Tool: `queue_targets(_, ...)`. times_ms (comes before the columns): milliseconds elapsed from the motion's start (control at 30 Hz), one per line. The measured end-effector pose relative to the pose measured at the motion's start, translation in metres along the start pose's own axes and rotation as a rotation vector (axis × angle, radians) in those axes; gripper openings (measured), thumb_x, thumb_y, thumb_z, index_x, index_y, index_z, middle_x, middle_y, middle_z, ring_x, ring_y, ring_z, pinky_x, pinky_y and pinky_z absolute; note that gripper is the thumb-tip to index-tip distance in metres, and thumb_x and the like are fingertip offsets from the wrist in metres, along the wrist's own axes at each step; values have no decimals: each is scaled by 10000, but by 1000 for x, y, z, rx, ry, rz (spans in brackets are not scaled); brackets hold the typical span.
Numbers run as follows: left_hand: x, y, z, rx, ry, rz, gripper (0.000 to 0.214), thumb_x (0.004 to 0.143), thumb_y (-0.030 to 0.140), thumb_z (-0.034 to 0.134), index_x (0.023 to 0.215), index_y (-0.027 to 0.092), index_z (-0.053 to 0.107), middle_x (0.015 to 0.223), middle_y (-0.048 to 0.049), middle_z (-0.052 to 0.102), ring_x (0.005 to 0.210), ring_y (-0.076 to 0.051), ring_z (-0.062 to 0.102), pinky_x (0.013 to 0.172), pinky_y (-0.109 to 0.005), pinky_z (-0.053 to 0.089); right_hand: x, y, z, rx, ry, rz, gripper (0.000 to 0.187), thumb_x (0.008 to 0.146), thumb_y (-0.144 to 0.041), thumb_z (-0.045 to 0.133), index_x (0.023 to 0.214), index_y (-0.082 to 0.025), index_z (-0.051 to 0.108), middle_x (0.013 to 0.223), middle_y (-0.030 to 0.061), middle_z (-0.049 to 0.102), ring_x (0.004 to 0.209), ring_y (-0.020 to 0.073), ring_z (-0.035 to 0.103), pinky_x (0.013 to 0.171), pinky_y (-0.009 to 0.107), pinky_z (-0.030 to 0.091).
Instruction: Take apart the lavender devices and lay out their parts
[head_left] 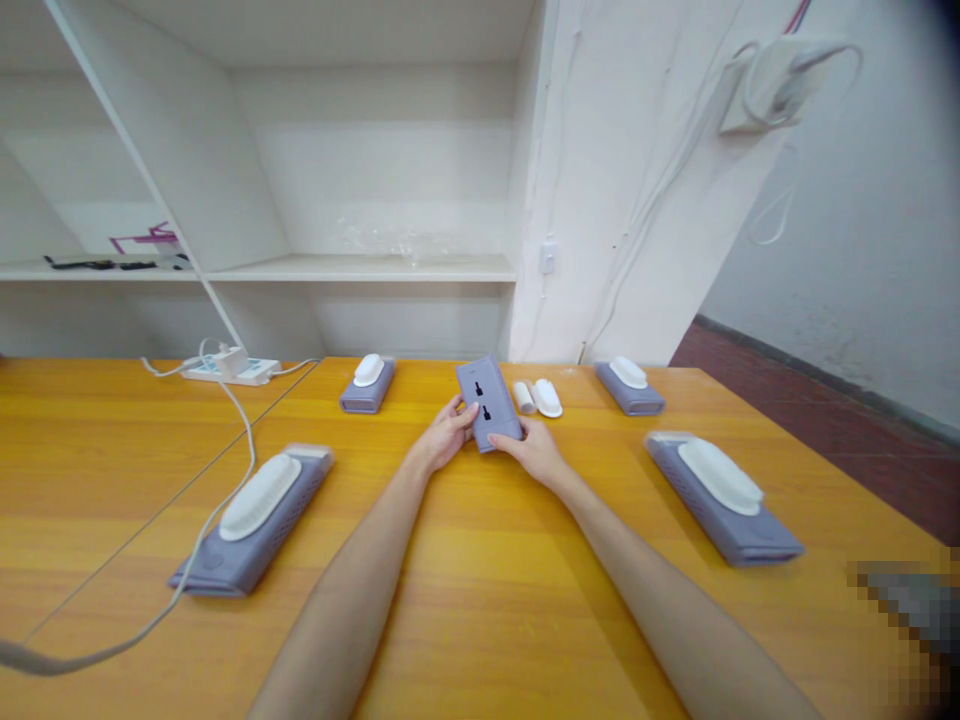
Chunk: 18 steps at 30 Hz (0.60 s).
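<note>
Both hands hold a flat grey-purple plastic case (489, 400) tilted above the table. Two black keyhole-shaped marks show on the face turned towards me. My left hand (450, 432) grips its left edge, thumb on the face near the lower mark. At the bottom right corner, my right hand (534, 448) has its thumb across the lower edge, with the other fingers partly hidden behind. Just right of the case lie a small white cylinder (523, 398) and a white oval piece (547, 398) on the table.
Similar grey-purple cases topped with white oval pieces lie around: near left (255, 520), far left (367, 384), far right (630, 386), near right (724, 495). A white cable (251, 440) crosses the left side from a power strip (232, 368). White shelves (360, 268) stand behind the table (480, 600).
</note>
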<state>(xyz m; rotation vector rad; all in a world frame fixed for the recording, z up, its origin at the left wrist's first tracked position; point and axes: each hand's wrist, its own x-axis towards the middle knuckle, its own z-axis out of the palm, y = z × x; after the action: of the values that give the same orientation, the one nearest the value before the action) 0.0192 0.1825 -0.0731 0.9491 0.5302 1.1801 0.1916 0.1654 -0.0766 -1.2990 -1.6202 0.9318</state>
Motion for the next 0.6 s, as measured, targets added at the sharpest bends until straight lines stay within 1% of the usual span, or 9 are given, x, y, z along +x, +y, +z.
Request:
queue_targets(100,1,-1,-1,5,0,9,443,760,283,695,1150,184,510,1180,-112,605,1017,-213,615,892,-359,477,2,2,-1,1,-7,10,372,633,-371,719,929,-149,695,845,60,716,795,220,637,777,341,487)
queue_targets(200,1,-2,-1,8,12,18,446,756,288,699,1148,191,509,1167,-105,612,1007,-214,619,885,-373,484,3,4,-4,64,-73,-6,388,654,-364,703,974,-145,681,902,67,711,807,215,635,764,338,492)
queue_targets(267,1,-2,-1,5,21,18,440,758,293,696,1144,193,510,1155,-101,616,988,-211,626,877,-381,489,3,5,-4,74,-84,-18,403,664,-353,694,1007,-142,665,936,64,705,815,208,635,772,335,491)
queue_targets(400,1,-1,0,-11,31,16,425,768,300,687,1139,196,507,1147,-103,620,975,-206,632,877,-390,493,3,5,-1,34,21,-23,358,663,-333,687,973,-154,666,887,49,708,815,201,633,796,333,483)
queue_targets(500,1,-1,0,-20,38,13,422,770,309,685,1136,197,506,1141,-106,623,975,-206,634,887,-398,490,3,5,2,28,42,-26,321,682,-344,670,949,-167,672,859,44,709,816,206,634,796,334,485)
queue_targets(600,1,0,0,-10,33,10,414,775,309,680,1132,190,509,1147,-116,620,980,-212,634,891,-406,488,3,5,3,23,59,-27,331,695,-368,659,954,-162,670,857,50,709,817,211,635,793,336,486)
